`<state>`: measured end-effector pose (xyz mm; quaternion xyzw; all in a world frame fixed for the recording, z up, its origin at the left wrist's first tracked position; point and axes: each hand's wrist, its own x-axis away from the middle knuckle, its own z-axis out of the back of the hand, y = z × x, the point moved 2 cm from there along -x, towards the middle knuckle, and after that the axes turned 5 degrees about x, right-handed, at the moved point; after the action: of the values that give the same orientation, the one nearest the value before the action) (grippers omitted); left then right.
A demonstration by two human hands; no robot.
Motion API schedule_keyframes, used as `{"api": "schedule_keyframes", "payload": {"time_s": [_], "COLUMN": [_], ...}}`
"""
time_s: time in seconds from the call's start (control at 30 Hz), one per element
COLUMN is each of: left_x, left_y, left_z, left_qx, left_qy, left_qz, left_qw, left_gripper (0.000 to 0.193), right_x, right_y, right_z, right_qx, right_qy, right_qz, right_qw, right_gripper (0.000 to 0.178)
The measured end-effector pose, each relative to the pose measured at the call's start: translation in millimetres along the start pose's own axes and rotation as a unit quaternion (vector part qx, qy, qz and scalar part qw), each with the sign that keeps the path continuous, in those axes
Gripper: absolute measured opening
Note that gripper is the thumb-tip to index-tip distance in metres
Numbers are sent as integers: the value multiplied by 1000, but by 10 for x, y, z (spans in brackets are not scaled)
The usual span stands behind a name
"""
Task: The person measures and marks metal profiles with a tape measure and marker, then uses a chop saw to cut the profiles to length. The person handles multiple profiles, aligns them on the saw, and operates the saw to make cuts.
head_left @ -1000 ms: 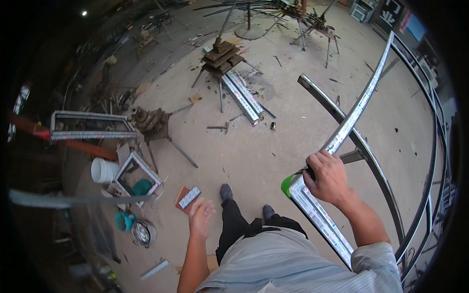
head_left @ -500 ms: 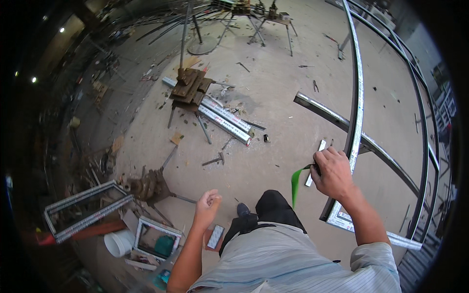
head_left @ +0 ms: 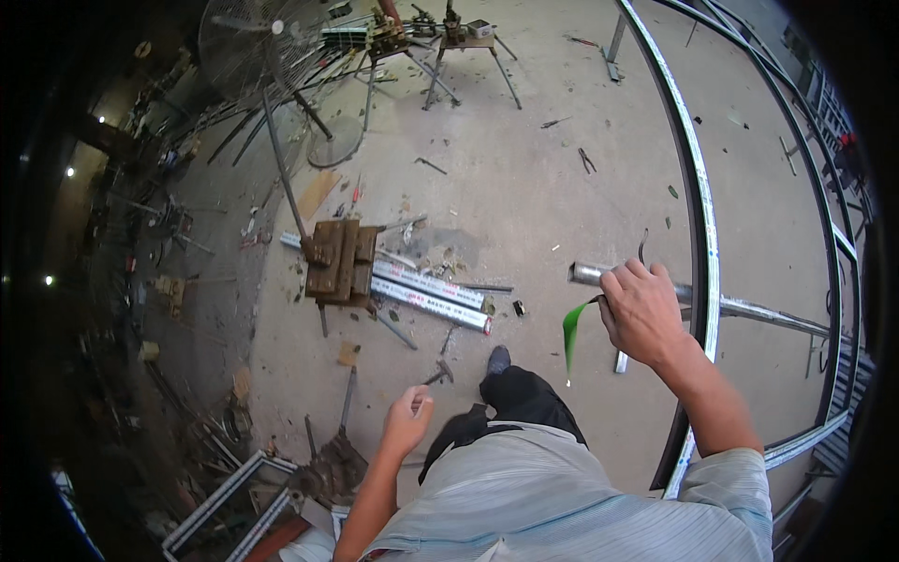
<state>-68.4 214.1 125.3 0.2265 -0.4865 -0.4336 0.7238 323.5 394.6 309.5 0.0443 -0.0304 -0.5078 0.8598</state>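
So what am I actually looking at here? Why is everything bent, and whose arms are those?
No machine here: a person wears a wide-angle camera on the head, looking down, and that lens bends straight edges. The arms are the wearer's own. The right hand grips a metal tube with a green strip hanging beside the hand. The left hand is loosely curled and holds nothing that I can see. Below is a concrete floor. On it lie silver metal bars, a rusty brown block and a hammer. A large curved metal frame stands at the right, and a big fan at the top left.
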Motion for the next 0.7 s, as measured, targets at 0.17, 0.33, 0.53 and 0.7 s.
{"api": "schedule_keyframes", "payload": {"time_s": [0.17,0.33,0.53,0.7], "left_x": [-868,-1985,-3550,-5097], "left_y": [405,1037,2274,3151], "left_z": [453,529,283,-15], "left_qx": [-38,18,-64,-152], "left_qy": [23,-12,-99,-214], "left_qz": [-10,-36,-174,-246], "left_qw": [999,999,978,933], "left_gripper": [43,41,41,45], "right_x": [-801,-1437,-2292,-3234], "right_y": [356,733,1341,1891], "right_z": [127,225,112,-132], "right_qx": [34,36,63,100], "right_qy": [11,27,-9,-68], "right_qz": [-14,-64,-135,-204], "right_qw": [999,997,989,972], "right_gripper": [13,15,18,19]}}
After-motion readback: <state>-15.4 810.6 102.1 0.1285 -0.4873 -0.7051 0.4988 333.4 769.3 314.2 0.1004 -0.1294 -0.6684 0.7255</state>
